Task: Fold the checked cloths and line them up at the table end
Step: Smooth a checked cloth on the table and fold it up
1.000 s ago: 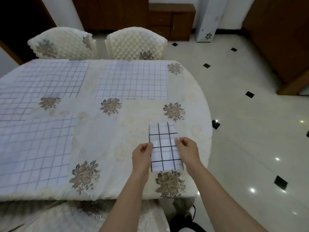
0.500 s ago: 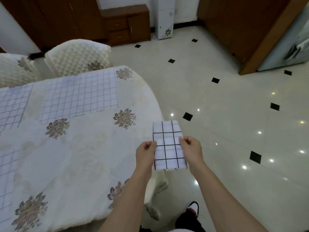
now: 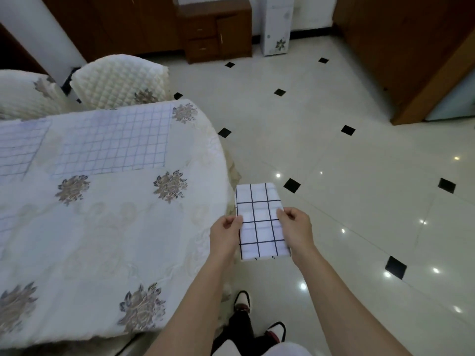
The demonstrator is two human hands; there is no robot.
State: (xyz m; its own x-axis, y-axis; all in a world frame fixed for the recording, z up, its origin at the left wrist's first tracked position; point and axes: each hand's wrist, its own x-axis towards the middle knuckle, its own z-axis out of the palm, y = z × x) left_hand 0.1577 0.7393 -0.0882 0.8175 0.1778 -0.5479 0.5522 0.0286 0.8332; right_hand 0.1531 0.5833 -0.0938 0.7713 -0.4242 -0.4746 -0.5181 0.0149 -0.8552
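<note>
Table (image 3: 108, 240): cream floral cover, with the rounded end at the right of the view. No folded cloth sits on the part of that end I can see, so the line-up looks unstarted.

Flat checked cloth (image 3: 110, 142): spread open on the far side, near the table end. Second flat cloth (image 3: 18, 147) lies just beside it to the left, cut off by the frame edge. Both are unfolded, so at least two folds are left, maybe more out of view.

Folded cloth (image 3: 257, 201): one done. It's a narrow white rectangle with a dark grid, three squares wide and four long. Edges look square, layers tidy, no loose corners visible. It's in the air over the floor (image 3: 334, 150), just off the table's rounded edge and not touching it.

Left hand (image 3: 224, 236) pinches the left long edge about mid-length. Right hand (image 3: 297, 231) pinches the opposite edge. Neither is free.

Read: early stage. First fold complete, placement pending, then the flat ones.
</note>
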